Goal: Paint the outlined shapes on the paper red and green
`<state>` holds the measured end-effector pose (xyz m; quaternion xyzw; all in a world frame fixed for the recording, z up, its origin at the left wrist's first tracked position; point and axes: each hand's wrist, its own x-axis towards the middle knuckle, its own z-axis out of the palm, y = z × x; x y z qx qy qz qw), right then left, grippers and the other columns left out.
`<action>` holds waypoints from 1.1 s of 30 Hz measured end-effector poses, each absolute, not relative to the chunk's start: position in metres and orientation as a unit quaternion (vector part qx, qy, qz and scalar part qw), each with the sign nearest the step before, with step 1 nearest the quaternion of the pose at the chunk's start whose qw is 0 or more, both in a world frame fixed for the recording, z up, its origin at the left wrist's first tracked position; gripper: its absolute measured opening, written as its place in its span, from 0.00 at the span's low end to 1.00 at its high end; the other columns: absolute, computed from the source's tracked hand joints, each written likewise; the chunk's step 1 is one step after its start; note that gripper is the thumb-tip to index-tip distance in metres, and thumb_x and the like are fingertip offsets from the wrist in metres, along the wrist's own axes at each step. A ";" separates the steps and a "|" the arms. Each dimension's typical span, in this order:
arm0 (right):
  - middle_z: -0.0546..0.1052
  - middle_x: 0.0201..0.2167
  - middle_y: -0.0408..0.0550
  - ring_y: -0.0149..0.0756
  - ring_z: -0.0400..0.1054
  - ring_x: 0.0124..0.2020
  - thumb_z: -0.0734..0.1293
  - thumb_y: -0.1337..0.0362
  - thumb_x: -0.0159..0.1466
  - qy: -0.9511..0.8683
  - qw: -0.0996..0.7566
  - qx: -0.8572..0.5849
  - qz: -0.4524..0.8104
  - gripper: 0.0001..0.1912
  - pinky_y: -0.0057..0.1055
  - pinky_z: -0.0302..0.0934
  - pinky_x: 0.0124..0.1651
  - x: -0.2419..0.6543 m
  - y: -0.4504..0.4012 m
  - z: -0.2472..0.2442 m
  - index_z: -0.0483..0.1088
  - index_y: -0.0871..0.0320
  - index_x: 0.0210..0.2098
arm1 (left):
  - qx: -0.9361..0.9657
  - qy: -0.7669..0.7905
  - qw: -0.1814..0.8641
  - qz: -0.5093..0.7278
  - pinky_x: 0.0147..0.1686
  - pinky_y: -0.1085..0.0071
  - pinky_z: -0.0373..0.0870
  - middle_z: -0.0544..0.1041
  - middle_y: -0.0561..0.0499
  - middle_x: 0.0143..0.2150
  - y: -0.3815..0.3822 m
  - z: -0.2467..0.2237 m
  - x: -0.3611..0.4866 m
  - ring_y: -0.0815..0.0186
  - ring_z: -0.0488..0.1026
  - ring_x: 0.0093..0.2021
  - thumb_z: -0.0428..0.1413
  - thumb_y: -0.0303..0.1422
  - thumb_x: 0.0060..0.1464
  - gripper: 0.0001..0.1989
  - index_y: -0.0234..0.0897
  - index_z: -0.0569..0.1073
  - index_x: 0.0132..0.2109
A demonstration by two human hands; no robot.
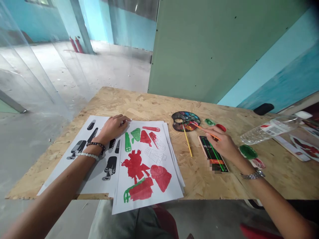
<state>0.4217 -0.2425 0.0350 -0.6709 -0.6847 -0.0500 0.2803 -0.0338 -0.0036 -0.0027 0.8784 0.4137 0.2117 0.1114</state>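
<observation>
My right hand (223, 144) is closed around an orange-handled paintbrush (207, 131). The brush's tip is at the dark paint palette (183, 114), over its red-smeared part. A yellow paintbrush (188, 142) leans with one end on the palette and the other on the table. My left hand (115, 126) lies open at the top left edge of a stack of white sheets, nothing held in it. The top sheet (171, 192) bears red and green painted shapes, and a few outlines are only partly coloured. Under my left forearm is a sheet (84, 176) with black printed figures.
A phone (213, 154) showing a timer lies under my right hand. Green paint (248, 151) and red paint (221, 127) sit in small round patches nearby. A clear plastic bottle (271, 129) lies at the right of the chipboard table (132, 99). A green panel (199, 49) rises behind.
</observation>
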 end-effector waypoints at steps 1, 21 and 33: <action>0.84 0.48 0.54 0.43 0.81 0.44 0.62 0.56 0.76 -0.680 0.286 -0.673 -0.048 0.20 0.38 0.75 0.45 0.421 -0.240 0.033 0.83 0.52 0.56 | 0.878 0.416 0.111 0.212 0.57 0.55 0.75 0.84 0.41 0.54 -0.003 -0.003 -0.034 0.50 0.82 0.52 0.44 0.42 0.69 0.26 0.37 0.83 0.57; 0.85 0.53 0.57 0.49 0.82 0.56 0.58 0.53 0.78 -0.716 0.215 -0.665 0.013 0.24 0.46 0.77 0.56 0.423 -0.226 0.045 0.83 0.55 0.53 | 0.876 0.425 0.108 0.203 0.57 0.57 0.75 0.84 0.42 0.55 -0.003 -0.003 -0.033 0.50 0.82 0.53 0.45 0.42 0.70 0.25 0.39 0.83 0.57; 0.86 0.51 0.53 0.46 0.81 0.54 0.61 0.53 0.77 -0.714 0.237 -0.657 0.041 0.21 0.44 0.76 0.57 0.434 -0.218 0.051 0.85 0.52 0.51 | 0.877 0.419 0.106 0.210 0.55 0.58 0.77 0.84 0.41 0.55 -0.005 -0.001 -0.033 0.51 0.83 0.51 0.46 0.40 0.69 0.25 0.39 0.84 0.57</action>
